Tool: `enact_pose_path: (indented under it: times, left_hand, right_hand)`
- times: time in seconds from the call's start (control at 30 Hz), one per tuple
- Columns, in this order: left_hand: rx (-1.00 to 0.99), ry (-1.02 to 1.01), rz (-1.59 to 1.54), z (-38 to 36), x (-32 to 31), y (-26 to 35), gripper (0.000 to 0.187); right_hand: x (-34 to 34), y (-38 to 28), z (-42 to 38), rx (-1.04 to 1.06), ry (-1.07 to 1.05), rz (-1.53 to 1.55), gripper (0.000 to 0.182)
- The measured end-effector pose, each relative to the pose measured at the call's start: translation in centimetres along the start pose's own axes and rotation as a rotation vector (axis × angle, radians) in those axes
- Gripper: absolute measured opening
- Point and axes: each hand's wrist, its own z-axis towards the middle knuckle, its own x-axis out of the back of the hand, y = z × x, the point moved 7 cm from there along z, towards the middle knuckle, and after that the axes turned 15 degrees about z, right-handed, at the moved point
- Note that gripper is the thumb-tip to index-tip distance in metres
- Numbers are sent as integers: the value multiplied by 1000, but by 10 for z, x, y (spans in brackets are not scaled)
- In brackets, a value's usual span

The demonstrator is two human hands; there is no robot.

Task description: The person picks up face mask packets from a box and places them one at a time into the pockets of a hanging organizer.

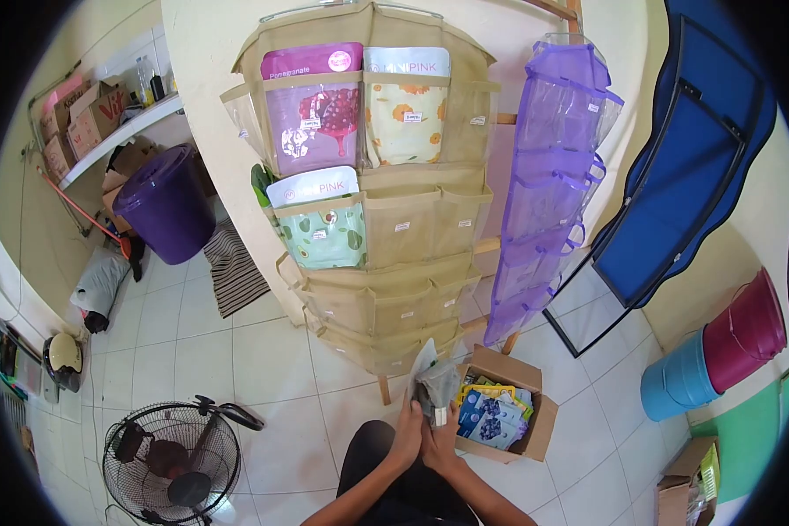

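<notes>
My left hand point(407, 438) and my right hand point(441, 440) are close together in front of my knees, both closed around a grey-and-white flat packet point(437, 384). It is tilted nearly edge-on, so its print cannot be read. Just right of my hands, an open cardboard box point(550, 427) holds several colourful packets point(493, 419). Ahead hangs a beige organizer point(401, 188) with clear pockets. In its upper pockets sit a purple Pomegranate packet point(316, 127), an orange-flowered MINIPINK packet point(407, 110) and, lower left, a green-patterned packet point(320, 228).
Right of the beige organizer hangs a purple organizer point(548, 193). A blue folding table point(684, 167) leans behind it, near blue point(678, 377) and maroon point(745, 331) buckets. On the left are a black fan point(173, 460), a striped mat point(235, 270) and a purple bin point(168, 206).
</notes>
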Motion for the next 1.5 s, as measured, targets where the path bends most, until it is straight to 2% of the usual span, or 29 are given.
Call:
enact_pose_path:
  times: [0.07, 0.13, 0.2, 0.27, 0.33, 0.4, 0.47, 0.53, 0.6, 0.67, 0.73, 0.77, 0.8, 0.87, 0.9, 0.97, 1.0, 1.07, 1.17, 1.33, 1.4, 1.5]
  left_hand:
    - [54, 9, -42, 2, 2, 3, 53]
    - [37, 65, -49, 14, 16, 8, 51]
    - [193, 131, 11, 28, 38, 36, 47]
    - [-98, 102, 81, 52, 55, 88, 45]
    - [-176, 151, 163, 75, 65, 146, 44]
    - [-503, 165, 124, 106, 68, 199, 46]
    - [-632, 79, 151, 122, 61, 255, 47]
    - [-606, 130, 171, 145, 60, 287, 47]
    - [-609, 131, 183, 157, 59, 319, 48]
    - [-610, 129, 194, 172, 62, 337, 48]
    - [-795, 113, 443, 182, 66, 355, 48]
    - [-753, 200, 701, 186, 70, 358, 42]
    - [-755, 203, 699, 184, 73, 356, 42]
    - [-869, 400, 1067, 162, 72, 358, 34]
    - [-874, 404, 1069, 158, 74, 357, 34]
    - [-945, 496, 1299, 149, 72, 355, 35]
    - [-942, 497, 1301, 153, 76, 354, 35]
    - [-768, 351, 1109, 169, 92, 348, 27]
    - [-814, 347, 986, 159, 112, 359, 27]
    - [-707, 400, 965, 154, 162, 352, 27]
    - [-704, 392, 938, 149, 175, 349, 23]
    - [-683, 398, 954, 153, 191, 334, 22]
  right_hand:
    - [9, -4, 4, 27, 93, -4, 29]
    - [25, 16, 1, 52, 88, 46, 28]
    - [50, 24, 6, 77, 84, 94, 28]
    - [77, 25, 23, -199, 68, -193, 35]
    - [90, -38, 76, 26, 24, -277, 45]
    - [103, -76, 121, -152, 18, -296, 46]
    - [107, -101, 169, -13, 106, -66, 46]
    - [105, -122, 218, 139, 87, 52, 38]
    - [99, -126, 264, 187, -59, 48, 28]
    - [94, -128, 294, 178, -70, 69, 25]
    - [88, -123, 317, 169, -81, 87, 22]
    - [84, -112, 328, 114, -93, 87, 21]
    - [79, -100, 335, 59, -107, 87, 20]
    - [71, -80, 346, 29, -91, 60, 21]
    - [70, -71, 351, -4, -71, 35, 22]
    - [66, -77, 348, 18, -67, 50, 22]
    - [65, -81, 346, 38, -64, 64, 23]
    - [65, -89, 343, 37, -79, 54, 24]
    - [55, -106, 341, 87, -118, 39, 25]
    - [10, -140, 338, 250, -250, 38, 22]
    - [-6, -142, 340, 215, -234, -168, 19]
    - [-14, -158, 334, 246, -235, -289, 19]
